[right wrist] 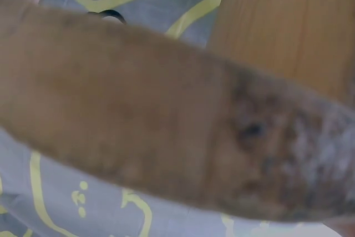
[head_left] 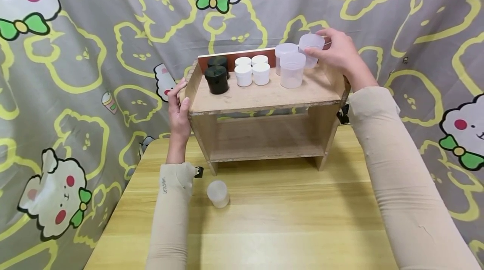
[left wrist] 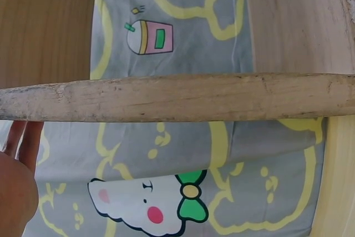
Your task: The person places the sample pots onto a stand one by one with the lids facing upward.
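Note:
A small wooden shelf (head_left: pixel 245 97) stands on the table. My left hand (head_left: pixel 178 114) grips its left side panel; fingers (left wrist: pixel 30 142) meet the board's edge in the left wrist view. At the top right, my right hand (head_left: pixel 338 51) pinches a translucent plastic jar (head_left: pixel 311 43). Beside it, two similar clear jars (head_left: pixel 292 76) stand on the top board. Several small white jars (head_left: pixel 243 77) form a group in the middle. Two black jars (head_left: pixel 217 82) stand at the left end. A blurred side panel (right wrist: pixel 138 104) fills most of the right wrist view.
Another translucent jar (head_left: pixel 218 194) stands on the wooden table (head_left: pixel 280 219), in front of the shelf's left leg. The lower board (head_left: pixel 264 137) spans between the side panels. A patterned grey curtain (head_left: pixel 124 30) hangs behind and on both sides.

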A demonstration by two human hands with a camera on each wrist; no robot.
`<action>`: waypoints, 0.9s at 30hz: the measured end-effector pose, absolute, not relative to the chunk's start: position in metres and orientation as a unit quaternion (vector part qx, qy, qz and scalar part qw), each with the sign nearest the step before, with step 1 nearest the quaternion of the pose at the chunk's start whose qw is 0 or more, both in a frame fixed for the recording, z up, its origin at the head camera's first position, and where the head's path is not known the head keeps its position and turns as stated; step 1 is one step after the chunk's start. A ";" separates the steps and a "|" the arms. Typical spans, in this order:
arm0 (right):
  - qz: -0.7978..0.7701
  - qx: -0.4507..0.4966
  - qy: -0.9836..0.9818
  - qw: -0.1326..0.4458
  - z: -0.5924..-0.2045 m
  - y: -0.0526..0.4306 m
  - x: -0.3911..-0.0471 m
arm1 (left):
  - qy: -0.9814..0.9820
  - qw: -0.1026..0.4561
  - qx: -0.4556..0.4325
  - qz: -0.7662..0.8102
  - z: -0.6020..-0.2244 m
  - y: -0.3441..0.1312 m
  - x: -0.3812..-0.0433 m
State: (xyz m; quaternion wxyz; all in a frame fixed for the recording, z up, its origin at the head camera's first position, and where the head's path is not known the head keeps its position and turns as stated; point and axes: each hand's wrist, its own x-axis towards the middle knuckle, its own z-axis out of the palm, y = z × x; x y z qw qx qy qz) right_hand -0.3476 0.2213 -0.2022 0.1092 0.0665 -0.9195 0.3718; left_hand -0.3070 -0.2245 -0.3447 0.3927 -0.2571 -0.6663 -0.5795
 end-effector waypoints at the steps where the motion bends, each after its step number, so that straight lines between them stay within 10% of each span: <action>1: 0.370 0.067 -0.920 0.108 -0.202 0.221 -0.348 | -0.665 0.392 -0.256 -0.583 -0.345 -0.225 -0.307; 27: 0.335 0.083 -0.936 0.076 -0.201 0.221 -0.351 | -0.669 0.390 -0.249 -0.581 -0.342 -0.222 -0.304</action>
